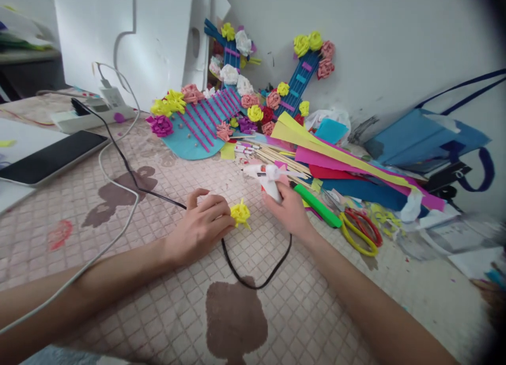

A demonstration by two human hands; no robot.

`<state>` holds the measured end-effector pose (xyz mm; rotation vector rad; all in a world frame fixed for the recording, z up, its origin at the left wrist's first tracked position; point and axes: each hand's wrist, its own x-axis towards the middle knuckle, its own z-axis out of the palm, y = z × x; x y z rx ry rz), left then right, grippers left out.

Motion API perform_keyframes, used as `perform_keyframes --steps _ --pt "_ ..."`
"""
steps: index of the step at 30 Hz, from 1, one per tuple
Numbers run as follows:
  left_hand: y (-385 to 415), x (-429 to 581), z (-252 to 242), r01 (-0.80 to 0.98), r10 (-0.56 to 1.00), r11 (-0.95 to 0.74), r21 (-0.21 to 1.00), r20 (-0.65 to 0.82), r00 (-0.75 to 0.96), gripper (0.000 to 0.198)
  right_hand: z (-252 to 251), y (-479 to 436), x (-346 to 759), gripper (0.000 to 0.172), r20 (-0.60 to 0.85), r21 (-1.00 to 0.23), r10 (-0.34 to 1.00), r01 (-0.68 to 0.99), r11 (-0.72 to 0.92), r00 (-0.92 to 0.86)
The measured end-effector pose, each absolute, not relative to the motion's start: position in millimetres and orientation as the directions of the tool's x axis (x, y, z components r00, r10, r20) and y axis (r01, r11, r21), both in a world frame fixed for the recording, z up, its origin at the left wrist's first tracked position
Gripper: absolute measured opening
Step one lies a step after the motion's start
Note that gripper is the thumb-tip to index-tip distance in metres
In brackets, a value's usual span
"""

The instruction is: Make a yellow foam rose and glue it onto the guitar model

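Between the fingertips of my left hand is a small yellow paper flower, held just over the patterned tablecloth. My right hand is closed around the handle of a white glue gun, whose nozzle points left. From the gun a black cord loops over the cloth, passes under my left hand and runs to the power strip. Behind them stands a blue guitar-shaped craft piece with purple strips and several crepe paper flowers.
Right of my right hand lie a green cutter, scissors, wooden sticks and coloured paper. A blue bag leans against the wall. On the left are a tablet, a power strip and a white cable crossing my left forearm.
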<state>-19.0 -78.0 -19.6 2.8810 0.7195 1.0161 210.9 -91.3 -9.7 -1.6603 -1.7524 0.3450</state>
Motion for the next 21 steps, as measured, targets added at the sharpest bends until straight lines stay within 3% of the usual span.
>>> perform_keyframes --steps 5,12,17,21 --pt "-76.4 -19.0 -18.8 0.432 0.453 -0.883 0.184 0.575 0.681 0.013 0.1 -145.3 217.8 0.024 0.313 -0.686 0.940 0.717 0.123 0.137" --pt "-74.5 -18.0 -17.7 0.440 0.462 -0.878 0.187 0.568 0.681 0.012 2.7 -172.6 224.2 0.016 0.346 -0.674 0.915 0.734 0.089 0.207" --pt "-72.5 -20.0 -16.6 0.457 0.477 -0.869 0.188 0.558 0.678 0.011 11.8 -181.1 224.4 0.011 0.319 -0.647 0.946 0.743 0.171 0.061" --pt "-71.1 -20.8 -18.2 0.458 0.472 -0.871 0.179 0.568 0.674 0.011 16.2 -189.2 224.0 0.018 0.303 -0.636 0.953 0.750 0.183 0.025"
